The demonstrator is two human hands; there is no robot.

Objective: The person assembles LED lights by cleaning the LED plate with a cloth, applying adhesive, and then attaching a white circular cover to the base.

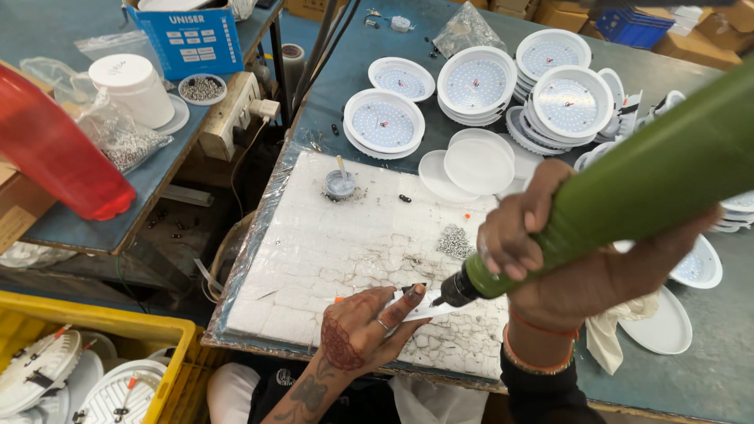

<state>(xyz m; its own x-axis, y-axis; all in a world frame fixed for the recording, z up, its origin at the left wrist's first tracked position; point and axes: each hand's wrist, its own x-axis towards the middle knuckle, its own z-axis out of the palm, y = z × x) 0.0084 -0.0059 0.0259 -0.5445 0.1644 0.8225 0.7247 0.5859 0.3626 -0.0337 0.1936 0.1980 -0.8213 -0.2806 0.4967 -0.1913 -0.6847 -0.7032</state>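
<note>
The left hand (357,330), patterned with dark henna and wearing a ring, has its thumb and forefinger pinched shut on a small flat white plastic strip (420,308) that lies on the cracked white foam board (314,251). Just right of those fingertips, touching or nearly touching the strip, sits the black tip of a long green cylindrical electric screwdriver (628,196). The right hand (565,251) is wrapped fully around that green barrel, fingers curled closed on its lower end, with red and orange bangles at the wrist.

Just above the black tip, a small heap of silver screws (454,242) lies on the board. Further up and left of the fingers stands a small grey round pot (339,184). Beyond the board's far edge, stacks of round white LED lamp discs (476,83) cover the blue-green table (707,345). Well left of the left hand, a yellow plastic crate (169,369) holds more white discs, and a red cylindrical tool (55,153) hangs over the neighbouring bench.
</note>
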